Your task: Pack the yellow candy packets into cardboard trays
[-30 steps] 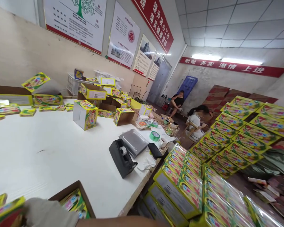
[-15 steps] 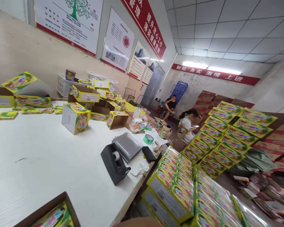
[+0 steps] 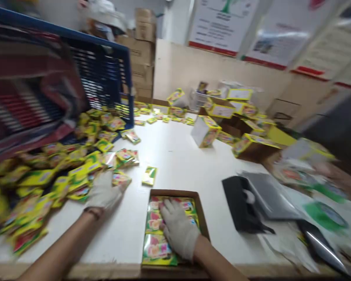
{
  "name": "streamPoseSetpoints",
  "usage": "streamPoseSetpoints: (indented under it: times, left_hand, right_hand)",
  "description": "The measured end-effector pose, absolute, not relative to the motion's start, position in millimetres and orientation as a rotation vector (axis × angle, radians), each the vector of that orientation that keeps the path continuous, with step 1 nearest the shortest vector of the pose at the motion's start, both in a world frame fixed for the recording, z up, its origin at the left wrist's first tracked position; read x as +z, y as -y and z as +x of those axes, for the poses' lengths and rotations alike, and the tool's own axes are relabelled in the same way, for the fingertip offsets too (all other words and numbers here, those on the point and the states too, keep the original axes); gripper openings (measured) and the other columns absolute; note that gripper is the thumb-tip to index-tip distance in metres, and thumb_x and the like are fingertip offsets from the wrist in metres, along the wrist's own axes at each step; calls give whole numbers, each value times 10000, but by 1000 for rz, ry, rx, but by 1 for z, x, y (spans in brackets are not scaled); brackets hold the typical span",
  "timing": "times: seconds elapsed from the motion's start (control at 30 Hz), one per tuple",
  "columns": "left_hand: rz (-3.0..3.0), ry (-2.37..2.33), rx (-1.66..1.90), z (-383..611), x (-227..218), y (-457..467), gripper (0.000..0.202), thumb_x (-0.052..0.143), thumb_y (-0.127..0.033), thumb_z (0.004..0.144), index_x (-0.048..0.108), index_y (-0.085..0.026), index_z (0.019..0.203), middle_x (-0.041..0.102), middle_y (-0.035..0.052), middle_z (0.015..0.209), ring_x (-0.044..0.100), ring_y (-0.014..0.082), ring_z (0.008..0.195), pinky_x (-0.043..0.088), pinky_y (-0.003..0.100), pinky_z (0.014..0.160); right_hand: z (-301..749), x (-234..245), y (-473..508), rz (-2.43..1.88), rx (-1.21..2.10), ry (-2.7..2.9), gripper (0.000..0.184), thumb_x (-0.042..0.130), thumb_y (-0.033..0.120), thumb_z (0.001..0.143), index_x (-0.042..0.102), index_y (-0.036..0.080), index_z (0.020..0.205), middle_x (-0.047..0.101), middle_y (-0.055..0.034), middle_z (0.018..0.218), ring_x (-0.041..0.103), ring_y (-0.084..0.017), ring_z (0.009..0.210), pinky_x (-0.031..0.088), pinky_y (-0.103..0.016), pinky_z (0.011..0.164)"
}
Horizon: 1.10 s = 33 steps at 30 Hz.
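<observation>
White table point(image 3: 175, 171): smooth, faint sheen, chipped front edge. Step in hand looks like bedding packets in the box with one hand while the other works the pile. Blue crate point(image 3: 125, 54): slotted hard plastic, far left, behind the pile. Pile point(image 3: 78, 175): jumbled, small flat rectangular packets, shiny yellow-green print. Box point(image 3: 203, 214): open-topped brown card, at the near edge, packets point(image 3: 158, 248) lying flat inside in rows. Black tape dispenser point(image 3: 241, 207): wedge-shaped, right of the box, well apart. Right hand point(image 3: 179, 226): pale thin glove, palm down on the boxed packets, fingers laid out flat, thumb apart, clamped on nothing visible. Left hand point(image 3: 105, 191): same glove, at the pile's edge; blurred, can't tell if fingers are closed on anything. Loose packet point(image 3: 149, 176): just beyond the box, apart from it. Next move, my read: calls for a sure left pinch and level right-palm pressure.
</observation>
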<state>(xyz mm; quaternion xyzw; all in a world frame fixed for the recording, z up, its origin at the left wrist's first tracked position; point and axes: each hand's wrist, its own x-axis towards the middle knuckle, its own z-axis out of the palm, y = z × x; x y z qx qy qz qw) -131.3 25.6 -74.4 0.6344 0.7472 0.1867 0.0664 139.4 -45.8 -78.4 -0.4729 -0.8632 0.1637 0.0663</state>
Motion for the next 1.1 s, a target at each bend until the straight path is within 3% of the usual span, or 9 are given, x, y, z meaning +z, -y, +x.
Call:
streamPoseSetpoints:
  times: [0.2,0.33,0.47,0.57,0.7,0.8,0.9,1.0,1.1]
  left_hand:
    - [1895,-2430,279,-128,-81,-17,560,632,-563,748,580,-165,1138,538,162,1163,513,330,1080,424,400,872]
    - [2045,-2240,350,-133,-82,-16,218,543,-357,856,611,-184,970,601,116,1091,522,261,1090,404,346,930]
    - [1995,-2164,583,-138,-55,-2,262,348,-300,952,580,-180,962,637,81,975,581,192,919,443,295,854]
    - [1921,-1724,1016,-119,-24,18,284,368,-380,953,574,-199,1030,654,53,989,598,184,923,478,291,854]
    - [2035,-986,1103,-72,-12,45,275,434,-251,916,573,-220,1152,648,63,1133,607,184,1067,480,310,972]
    - [2236,-991,1147,-59,-31,42,372,437,-142,879,548,-218,1226,594,99,1245,553,198,1194,461,341,1029]
    - [2303,-1641,1034,-90,-45,23,398,476,-121,833,559,-186,1217,557,139,1265,475,258,1278,424,403,1064]
    - [2078,-2385,583,-148,-43,6,320,525,-212,821,603,-151,1125,545,179,1214,512,319,1186,446,419,976]
    - [1767,-2748,91,-202,-40,-2,449,575,-409,790,575,-132,1143,553,207,1184,554,365,1079,450,436,878]
  right_hand:
    - [139,-84,53,-1374,493,2679,494,491,204,862,552,99,1341,490,-207,1427,427,-390,1332,358,-616,1092]
    - [149,-83,47,-1360,687,2357,492,470,253,857,571,109,1317,548,-184,1378,489,-324,1299,403,-544,1096]
    - [150,-59,40,-1413,906,1863,417,482,387,876,639,163,1191,653,-150,1223,588,-281,1178,465,-480,1046]
    - [142,-32,34,-1376,1304,1433,509,499,546,873,579,179,1215,684,-151,1110,678,-264,953,566,-443,845]
    - [139,-9,26,-1202,1851,1229,605,488,626,848,527,185,1261,694,-116,1005,663,-194,662,543,-328,560]
    - [149,-11,25,-1320,1507,1512,428,586,525,798,643,189,1056,695,-88,1011,663,-224,834,546,-335,704]
    - [156,-31,24,-1528,944,1632,328,573,459,782,631,210,986,694,-71,976,646,-254,893,532,-383,799]
    - [150,-55,26,-1530,833,1723,220,530,378,785,603,224,924,689,-46,883,646,-237,807,535,-368,738]
    - [138,-68,28,-1483,725,1874,172,502,274,798,623,220,908,685,-45,876,636,-222,814,523,-357,759]
